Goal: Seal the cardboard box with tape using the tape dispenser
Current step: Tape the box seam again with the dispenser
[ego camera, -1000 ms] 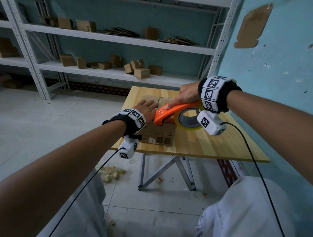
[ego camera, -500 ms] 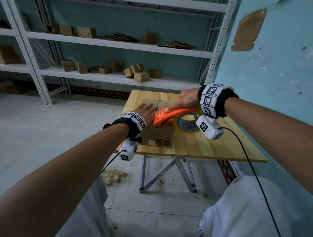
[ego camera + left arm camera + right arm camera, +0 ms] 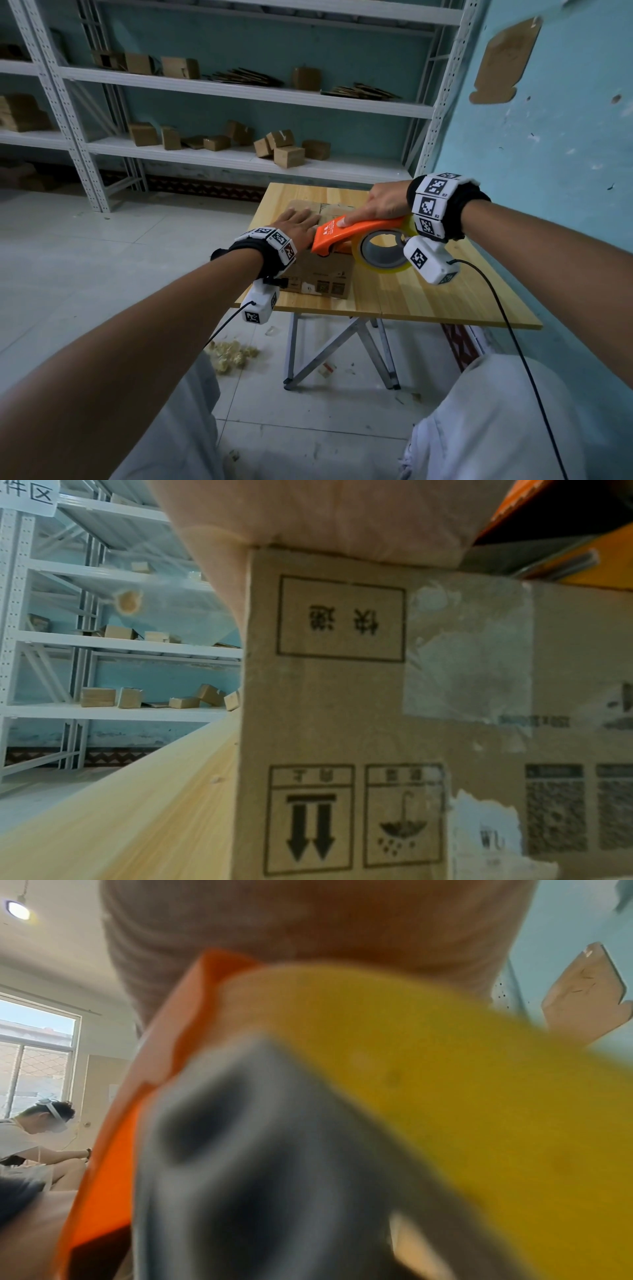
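A brown cardboard box (image 3: 323, 270) with printed marks stands near the left front corner of the wooden table (image 3: 428, 298). My left hand (image 3: 299, 226) lies flat on the box's top, fingers straight, pressing it down. My right hand (image 3: 380, 205) grips the orange tape dispenser (image 3: 349, 231), forefinger stretched along its top. The dispenser's front end sits at the box's near top edge, and its yellowish tape roll (image 3: 385, 250) hangs over the table to the right. In the left wrist view the box's side (image 3: 411, 710) fills the frame under my palm (image 3: 325, 515). The right wrist view shows the tape roll (image 3: 445, 1069) and dispenser (image 3: 113, 1137), blurred.
White metal shelving (image 3: 239, 92) with small cardboard boxes (image 3: 287, 154) stands behind the table. A turquoise wall (image 3: 565, 154) runs close along the right. Scraps (image 3: 233, 353) lie on the tiled floor under the table's left side. Another person (image 3: 37, 1137) sits far off.
The dispenser has stayed at the box's near top edge with both hands in place; my head view has shifted slightly, so everything sits lower in the frame.
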Tool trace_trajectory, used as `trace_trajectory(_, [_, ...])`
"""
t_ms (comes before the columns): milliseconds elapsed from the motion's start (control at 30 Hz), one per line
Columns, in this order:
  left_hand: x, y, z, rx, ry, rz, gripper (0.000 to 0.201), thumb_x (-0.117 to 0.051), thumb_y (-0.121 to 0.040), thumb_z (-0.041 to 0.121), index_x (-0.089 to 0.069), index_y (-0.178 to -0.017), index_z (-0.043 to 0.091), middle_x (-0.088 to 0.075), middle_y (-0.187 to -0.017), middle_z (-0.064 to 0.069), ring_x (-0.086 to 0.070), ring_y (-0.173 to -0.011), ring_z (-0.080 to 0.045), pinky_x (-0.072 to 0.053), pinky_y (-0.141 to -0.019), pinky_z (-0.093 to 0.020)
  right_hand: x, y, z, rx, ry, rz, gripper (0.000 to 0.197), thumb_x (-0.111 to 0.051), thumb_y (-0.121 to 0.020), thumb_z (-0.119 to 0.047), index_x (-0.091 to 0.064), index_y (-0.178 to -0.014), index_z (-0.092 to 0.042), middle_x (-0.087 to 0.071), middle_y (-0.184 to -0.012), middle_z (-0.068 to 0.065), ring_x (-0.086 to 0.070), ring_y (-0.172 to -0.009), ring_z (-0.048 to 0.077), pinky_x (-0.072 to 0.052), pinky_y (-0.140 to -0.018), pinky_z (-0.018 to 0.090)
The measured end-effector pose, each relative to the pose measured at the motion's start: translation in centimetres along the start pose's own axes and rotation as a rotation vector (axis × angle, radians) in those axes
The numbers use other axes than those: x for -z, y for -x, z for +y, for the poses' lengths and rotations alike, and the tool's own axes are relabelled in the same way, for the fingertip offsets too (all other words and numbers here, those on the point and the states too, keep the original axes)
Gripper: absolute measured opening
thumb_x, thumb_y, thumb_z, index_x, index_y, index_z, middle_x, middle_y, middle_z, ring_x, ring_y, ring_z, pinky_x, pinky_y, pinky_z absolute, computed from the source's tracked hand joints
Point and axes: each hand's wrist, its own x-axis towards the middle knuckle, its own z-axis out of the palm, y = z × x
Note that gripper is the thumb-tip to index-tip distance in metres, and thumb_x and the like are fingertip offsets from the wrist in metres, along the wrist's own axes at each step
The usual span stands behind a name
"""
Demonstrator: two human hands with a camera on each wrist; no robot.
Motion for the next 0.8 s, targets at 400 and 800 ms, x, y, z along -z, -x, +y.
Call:
trace_trajectory(400, [-0.6,-0.4,-0.3,-0.006,-0.006,0.017,0.056,-0.042,-0.1,0.025,-0.02,-0.15,0.013,-0.005,-0.16,-0.01,0.003,-0.147,-0.029,-0.002,-0.119,-0.045,0.5,0.6,1.0,0.013,-0.008,-0.016,0.062,-0.057,-0.076,-0.073,-0.071,-0.084,-0.014,-0.07,-0.079,0.002,-0.065,-0.07,0.016,-0.053,-0.068,0.027])
trace_trajectory(800, [-0.2,0.0,0.2,-0.005,-0.04,0.013,0.06,-0.048,-0.097,0.021,-0.02,-0.149,0.009,-0.004,-0.16,-0.011,0.003,-0.147,-0.029,-0.002,-0.12,-0.044,0.7,1.7,2.2,-0.002,-0.026,-0.015,0.065,-0.056,-0.066,-0.077,-0.071,-0.08,-0.015,-0.072,-0.077,0.002,-0.067,-0.067,0.016,-0.052,-0.064,0.025])
